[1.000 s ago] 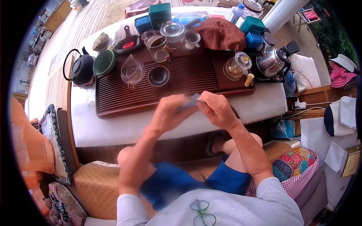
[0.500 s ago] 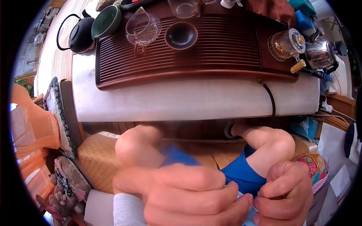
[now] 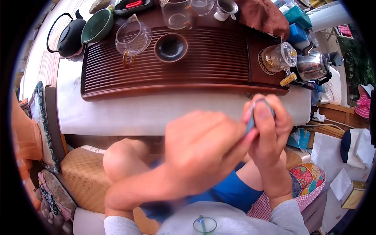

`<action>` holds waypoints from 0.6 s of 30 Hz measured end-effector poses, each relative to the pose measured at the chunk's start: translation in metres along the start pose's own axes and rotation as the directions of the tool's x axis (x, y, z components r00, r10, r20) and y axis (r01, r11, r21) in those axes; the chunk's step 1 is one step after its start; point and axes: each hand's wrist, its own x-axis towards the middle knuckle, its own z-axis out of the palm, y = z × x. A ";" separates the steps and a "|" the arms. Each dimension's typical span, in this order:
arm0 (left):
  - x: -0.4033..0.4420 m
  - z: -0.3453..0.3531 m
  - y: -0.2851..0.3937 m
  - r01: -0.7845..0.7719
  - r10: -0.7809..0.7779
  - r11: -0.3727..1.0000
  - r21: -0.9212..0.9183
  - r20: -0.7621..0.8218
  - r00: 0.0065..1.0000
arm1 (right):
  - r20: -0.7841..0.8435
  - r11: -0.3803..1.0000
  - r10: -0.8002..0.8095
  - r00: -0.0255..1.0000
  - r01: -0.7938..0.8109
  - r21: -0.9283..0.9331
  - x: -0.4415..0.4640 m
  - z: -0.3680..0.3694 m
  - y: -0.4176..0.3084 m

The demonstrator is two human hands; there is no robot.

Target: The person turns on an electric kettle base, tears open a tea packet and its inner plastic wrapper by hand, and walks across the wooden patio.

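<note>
Both hands have moved from above the lap toward the slatted tea tray (image 3: 215,76). On its near side, the left hand (image 3: 199,150) curls, blurred, its exact hold unclear; the right hand (image 3: 273,129) pinches a thin blue-grey strip (image 3: 250,123). On the tray's right end stands a glass teapot (image 3: 272,57); mid-tray, a dark bowl (image 3: 170,47).
</note>
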 end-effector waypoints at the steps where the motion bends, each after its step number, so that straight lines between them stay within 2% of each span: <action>1: -0.003 0.006 -0.007 0.080 -0.079 0.997 0.021 -0.023 0.997 | 0.012 0.994 0.088 0.996 -0.089 0.062 0.003 0.004 0.003; 2: -0.004 0.013 -0.015 0.150 -0.148 0.988 0.035 -0.051 0.988 | 0.027 0.979 0.166 0.986 -0.168 0.115 0.007 0.006 0.004; 3: -0.004 0.019 -0.022 0.171 -0.179 0.982 -0.080 -0.103 0.978 | 0.023 0.969 0.175 0.984 -0.177 0.172 0.008 0.006 0.010; 6: -0.003 0.019 -0.027 0.125 -0.131 0.990 -0.071 -0.089 0.987 | 0.086 0.984 0.152 0.985 -0.159 0.084 0.011 -0.004 0.012; 9: -0.010 0.014 -0.034 0.242 -0.246 0.969 -0.058 -0.078 0.966 | -0.168 0.974 0.033 0.985 0.006 0.227 0.017 0.004 0.017; 10: -0.009 0.008 -0.035 0.306 -0.308 0.951 -0.031 -0.067 0.949 | -0.151 0.980 -0.096 0.984 0.120 0.160 0.018 -0.006 0.022; 12: -0.005 0.000 -0.036 0.431 -0.442 0.894 -0.124 -0.071 0.894 | -0.089 0.920 -0.378 0.921 0.385 0.071 0.015 -0.010 0.005; 13: -0.003 -0.001 -0.042 0.424 -0.437 0.896 -0.134 -0.093 0.895 | 0.020 0.853 -0.504 0.864 0.493 0.172 0.006 -0.002 -0.011; 15: -0.003 -0.001 -0.051 0.453 -0.472 0.873 -0.178 -0.082 0.878 | 0.209 0.729 -0.659 0.722 0.546 0.412 -0.005 0.015 -0.047; 17: -0.004 0.001 -0.058 0.504 -0.518 0.839 -0.204 -0.021 0.855 | 0.163 0.575 -0.781 0.603 0.593 0.564 -0.013 0.033 -0.054; 18: -0.004 0.002 -0.060 0.516 -0.533 0.822 -0.242 -0.007 0.846 | 0.194 0.534 -0.818 0.542 0.587 0.609 -0.009 0.029 -0.054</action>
